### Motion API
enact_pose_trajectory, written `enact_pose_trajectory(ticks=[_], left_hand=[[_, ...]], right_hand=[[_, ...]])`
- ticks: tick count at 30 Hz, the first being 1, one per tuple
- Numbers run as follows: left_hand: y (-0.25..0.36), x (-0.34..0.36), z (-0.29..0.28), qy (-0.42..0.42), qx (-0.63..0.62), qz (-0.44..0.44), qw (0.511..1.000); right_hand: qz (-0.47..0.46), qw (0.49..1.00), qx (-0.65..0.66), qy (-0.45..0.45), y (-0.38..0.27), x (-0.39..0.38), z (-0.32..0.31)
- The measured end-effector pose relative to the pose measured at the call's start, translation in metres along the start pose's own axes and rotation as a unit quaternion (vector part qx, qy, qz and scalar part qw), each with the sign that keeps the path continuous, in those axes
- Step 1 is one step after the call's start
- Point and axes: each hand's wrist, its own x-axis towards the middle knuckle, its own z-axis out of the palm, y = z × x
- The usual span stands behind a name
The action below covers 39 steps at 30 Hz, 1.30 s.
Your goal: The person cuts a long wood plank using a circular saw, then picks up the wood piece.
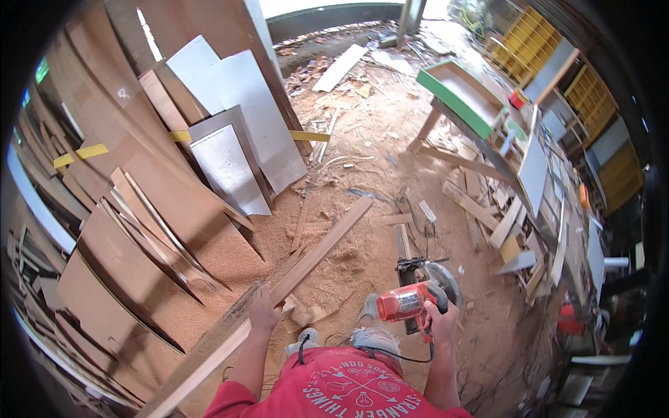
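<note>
My left hand (263,310) grips a long, narrow wooden plank (327,240) that runs diagonally from the bottom left toward the middle. My right hand (440,317) holds a red circular saw (404,301) by its handle, with the round grey blade housing at its right and a black cord hanging down. The saw is apart from the plank, to its right. Beyond the saw's base lies another short piece of wood (403,235). My feet stand on the sawdust-covered floor (362,272) just below.
Many sheets and boards (153,195) lean along the left, with white panels (258,118) among them. At right, a workbench carries a green-edged tray (456,97) and boards, with wood offcuts (505,223) heaped beneath. Yellow gridded panels (523,38) stand behind. Scraps (340,67) litter the far floor.
</note>
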Motion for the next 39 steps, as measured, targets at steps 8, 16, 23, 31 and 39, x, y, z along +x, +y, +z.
enact_pose_trajectory(ticks=[8,16,23,31,39], left_hand=[[0.035,0.062,-0.005,-0.007,0.046,-0.192,0.98],[0.026,0.051,0.027,0.012,0.047,-0.258,0.965],[0.051,0.048,0.026,0.022,0.126,-0.295,0.947],[0.154,0.108,0.053,0.179,0.17,-0.359,0.9],[0.29,0.171,0.143,0.255,-0.115,-0.431,0.858]], right_hand=[[-0.055,0.974,-0.11,-0.192,-0.07,0.162,-0.041],[-0.211,0.846,-0.319,-0.372,-0.186,0.27,-0.002],[-0.24,0.652,-0.443,-0.566,-0.268,0.35,0.1],[-0.272,0.508,-0.458,-0.677,-0.277,0.426,0.196],[-0.27,0.395,-0.411,-0.776,-0.277,0.473,0.26]])
